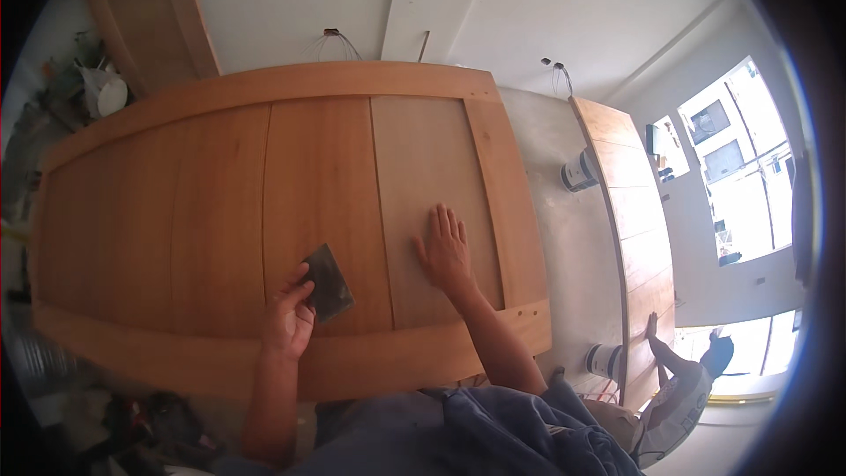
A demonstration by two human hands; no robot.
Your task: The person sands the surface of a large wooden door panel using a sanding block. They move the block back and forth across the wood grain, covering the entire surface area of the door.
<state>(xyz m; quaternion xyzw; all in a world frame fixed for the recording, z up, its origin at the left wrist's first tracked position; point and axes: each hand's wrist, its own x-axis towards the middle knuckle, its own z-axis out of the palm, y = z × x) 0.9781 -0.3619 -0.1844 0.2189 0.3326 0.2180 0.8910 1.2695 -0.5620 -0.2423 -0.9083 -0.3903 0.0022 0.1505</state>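
Before me lies a large wooden panel door (317, 211), with a raised frame around several flat boards. My left hand (292, 317) grips a dark grey rectangular piece, apparently sandpaper (329, 284), by its left edge, over the door's near side. Palm down, my right hand (449, 248) rests on the pale end board (426, 152), holding nothing, thumb apart from the fingers. That board looks greyer and duller than the reddish boards to its left.
On the right, another person (681, 403) has a hand on a second wooden door (644, 211), propped on buckets (579, 172). Wires (340, 43) stick out of the white wall (284, 0). A wooden board (149, 13) leans at back left; clutter (158, 430) lies lower left.
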